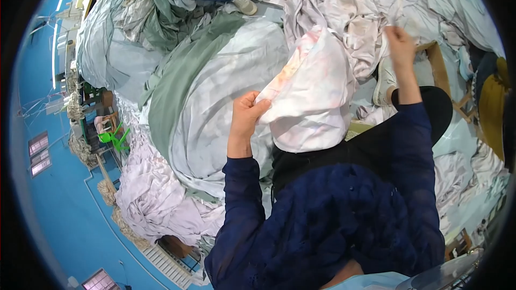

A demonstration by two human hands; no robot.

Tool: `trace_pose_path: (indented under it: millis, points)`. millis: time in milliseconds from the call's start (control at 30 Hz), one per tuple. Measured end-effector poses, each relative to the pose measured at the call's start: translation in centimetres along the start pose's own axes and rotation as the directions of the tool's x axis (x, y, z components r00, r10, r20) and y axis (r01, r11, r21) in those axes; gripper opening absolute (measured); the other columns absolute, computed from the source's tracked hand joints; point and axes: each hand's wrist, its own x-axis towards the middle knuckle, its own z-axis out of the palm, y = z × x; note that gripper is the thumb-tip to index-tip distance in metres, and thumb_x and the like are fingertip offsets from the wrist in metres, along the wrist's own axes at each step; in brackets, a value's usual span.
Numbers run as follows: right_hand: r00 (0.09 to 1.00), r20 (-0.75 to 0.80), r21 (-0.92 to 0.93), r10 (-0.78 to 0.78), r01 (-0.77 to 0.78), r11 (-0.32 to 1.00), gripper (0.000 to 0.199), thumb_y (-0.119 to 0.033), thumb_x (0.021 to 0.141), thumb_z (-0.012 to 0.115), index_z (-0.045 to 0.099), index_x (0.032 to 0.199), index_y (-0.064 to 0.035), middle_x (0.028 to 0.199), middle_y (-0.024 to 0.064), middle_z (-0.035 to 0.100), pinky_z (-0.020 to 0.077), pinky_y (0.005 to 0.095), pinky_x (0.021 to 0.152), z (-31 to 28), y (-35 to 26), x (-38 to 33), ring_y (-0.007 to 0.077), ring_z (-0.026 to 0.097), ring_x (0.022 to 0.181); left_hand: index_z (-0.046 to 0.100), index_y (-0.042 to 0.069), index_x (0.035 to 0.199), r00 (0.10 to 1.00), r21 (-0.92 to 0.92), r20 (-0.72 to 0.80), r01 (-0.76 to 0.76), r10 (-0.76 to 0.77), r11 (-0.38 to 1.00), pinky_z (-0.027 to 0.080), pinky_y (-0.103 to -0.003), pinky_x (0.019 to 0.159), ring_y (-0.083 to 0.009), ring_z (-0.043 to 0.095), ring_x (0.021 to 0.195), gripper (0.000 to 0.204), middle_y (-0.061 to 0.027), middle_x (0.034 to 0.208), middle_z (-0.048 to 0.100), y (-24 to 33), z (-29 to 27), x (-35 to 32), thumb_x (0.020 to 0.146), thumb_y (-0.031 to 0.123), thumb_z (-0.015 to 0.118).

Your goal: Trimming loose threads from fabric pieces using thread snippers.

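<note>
Left hand (248,114) is pinching the pale printed cloth (314,107) by its left edge, against the lap (344,157); right hand (401,48) is hovering beyond, blurred, grip unclear. Likely light and limp, it's seemingly favouring fingertip edge holds.

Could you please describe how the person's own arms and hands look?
The left sleeve and right sleeve are dark navy, of thin-looking fabric, and end short of the wrists. Beyond them, the left grip and right grip are ungloved hands, the right slightly blurred; no watch or bracelet shows at either wrist.
</note>
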Motion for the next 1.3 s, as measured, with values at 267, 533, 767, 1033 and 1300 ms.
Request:
trace_pose_path:
  millis: [267,533,767,1033,1300]
  points:
    - [0.950,0.300,-0.054,0.091,-0.078,0.995,0.027,-0.022,0.096,0.060,0.070,0.110,-0.0005,0.080,-0.0029,0.063,0.0411,0.0199,0.057,-3.7,-4.9,-2.6,0.0036,0.050,0.060,0.066,-0.005,0.099,0.994,-0.082,0.111,0.031,-0.022,0.996,0.042,-0.021,0.059,-0.0062,0.056,0.067,0.021,-0.0028,0.082,0.066,0.9,0.5,-0.5,0.082,0.008,0.068]
    - [0.923,0.368,0.138,0.112,-0.173,0.975,0.033,-0.021,0.093,0.060,0.065,0.116,0.0019,0.081,0.0024,0.065,0.0445,0.0216,0.053,2.7,-2.4,-6.9,0.0072,0.056,0.057,0.068,-0.008,0.095,0.994,0.121,0.101,-0.062,0.050,0.991,0.043,-0.022,0.060,-0.0074,0.057,0.068,0.021,-0.0014,0.080,0.066,1.6,0.2,-4.1,0.080,0.007,0.066]
    - [0.869,0.463,0.248,0.174,-0.316,0.916,0.034,-0.020,0.090,0.064,0.065,0.115,0.0033,0.084,0.0036,0.064,0.0477,0.0246,0.055,4.9,-0.9,-6.6,0.0092,0.058,0.058,0.069,-0.006,0.092,0.995,0.040,-0.039,0.097,-0.095,0.994,0.044,-0.022,0.061,-0.0070,0.058,0.067,0.017,-0.0027,0.081,0.067,0.4,-1.2,-6.2,0.080,0.006,0.067]
    - [0.743,0.640,0.240,0.194,-0.434,0.868,0.026,-0.016,0.088,0.070,0.067,0.107,0.0016,0.076,0.0016,0.063,0.0431,0.0223,0.052,5.4,-1.5,-5.9,0.0076,0.054,0.058,0.069,-0.006,0.092,0.990,-0.015,-0.084,0.112,-0.113,0.994,0.044,-0.021,0.060,-0.0068,0.057,0.066,0.015,-0.0026,0.081,0.067,-1.9,-2.8,-6.2,0.082,0.006,0.068]
    - [0.788,0.601,0.312,0.137,-0.389,0.867,0.020,-0.015,0.083,0.074,0.070,0.095,-0.0003,0.070,-0.0012,0.061,0.0384,0.0210,0.052,7.4,-4.1,-5.2,0.0052,0.050,0.057,0.069,-0.005,0.094,0.987,-0.023,-0.040,0.155,-0.156,0.988,0.044,-0.021,0.060,-0.0062,0.057,0.066,0.016,-0.0033,0.082,0.068,-2.7,-3.2,-6.1,0.083,0.007,0.070]
